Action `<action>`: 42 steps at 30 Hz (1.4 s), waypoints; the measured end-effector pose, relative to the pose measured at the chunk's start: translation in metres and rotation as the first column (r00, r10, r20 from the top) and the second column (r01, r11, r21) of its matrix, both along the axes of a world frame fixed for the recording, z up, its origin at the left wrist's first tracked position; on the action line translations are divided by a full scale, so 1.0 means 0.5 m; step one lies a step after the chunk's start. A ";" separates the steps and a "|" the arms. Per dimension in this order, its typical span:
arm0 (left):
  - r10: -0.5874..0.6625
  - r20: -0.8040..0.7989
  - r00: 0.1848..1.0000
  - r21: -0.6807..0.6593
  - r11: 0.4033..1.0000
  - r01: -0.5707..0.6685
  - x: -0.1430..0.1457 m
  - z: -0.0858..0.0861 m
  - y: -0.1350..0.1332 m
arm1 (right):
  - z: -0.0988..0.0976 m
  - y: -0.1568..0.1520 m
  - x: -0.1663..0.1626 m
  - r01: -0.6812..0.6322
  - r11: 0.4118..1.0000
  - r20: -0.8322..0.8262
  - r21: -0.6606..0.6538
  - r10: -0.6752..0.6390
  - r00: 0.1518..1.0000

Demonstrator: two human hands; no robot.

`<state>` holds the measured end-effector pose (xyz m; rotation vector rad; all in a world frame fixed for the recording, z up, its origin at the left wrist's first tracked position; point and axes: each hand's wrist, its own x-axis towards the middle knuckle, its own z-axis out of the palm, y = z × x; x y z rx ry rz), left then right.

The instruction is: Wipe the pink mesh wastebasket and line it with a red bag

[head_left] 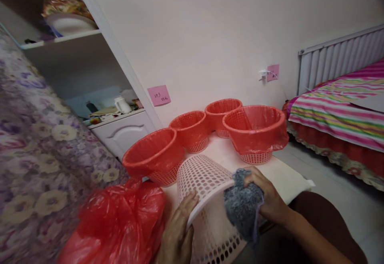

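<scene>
A white perforated plastic basket (200, 180) lies tipped on its side at the near edge of a small white table (288, 178). My left hand (177, 232) grips its rim from below. My right hand (267, 198) presses a grey fluffy cloth (241, 206) against the basket's rim and opening. Several baskets lined with red plastic bags stand upright behind it: one at near left (154, 156), one in the middle (190, 130), one at the far back (222, 114), and a larger one at right (255, 130).
A crumpled pile of red plastic bags (117, 222) lies at lower left on a floral cover (39, 156). A white cabinet with shelves (120, 130) stands behind. A bed with a striped cover (339, 108) and a radiator (339, 58) are at right.
</scene>
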<state>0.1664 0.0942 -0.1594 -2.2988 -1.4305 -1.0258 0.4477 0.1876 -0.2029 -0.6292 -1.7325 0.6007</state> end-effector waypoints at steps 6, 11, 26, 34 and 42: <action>0.029 0.052 0.998 -0.031 0.999 -0.027 0.007 -0.019 -0.007 | -0.206 -0.020 0.004 0.115 0.883 -0.359 -0.455 -0.299 0.884; 0.114 0.055 0.992 -0.005 0.994 -0.114 -0.003 -0.009 -0.015 | -0.166 -0.005 0.009 0.128 0.894 -0.332 -0.430 -0.288 0.898; -0.018 -0.035 0.999 -0.009 1.000 0.018 0.020 0.001 -0.012 | -0.075 0.002 0.015 0.073 0.973 -0.205 -0.219 -0.119 0.972; 0.034 0.020 0.999 -0.013 0.999 -0.033 0.027 -0.004 -0.016 | -0.210 -0.017 0.015 0.064 0.852 -0.393 -0.520 -0.306 0.867; 0.053 -0.036 0.998 -0.007 0.999 -0.054 0.027 0.009 -0.016 | 0.013 0.004 0.050 0.042 0.999 0.028 0.002 -0.042 0.999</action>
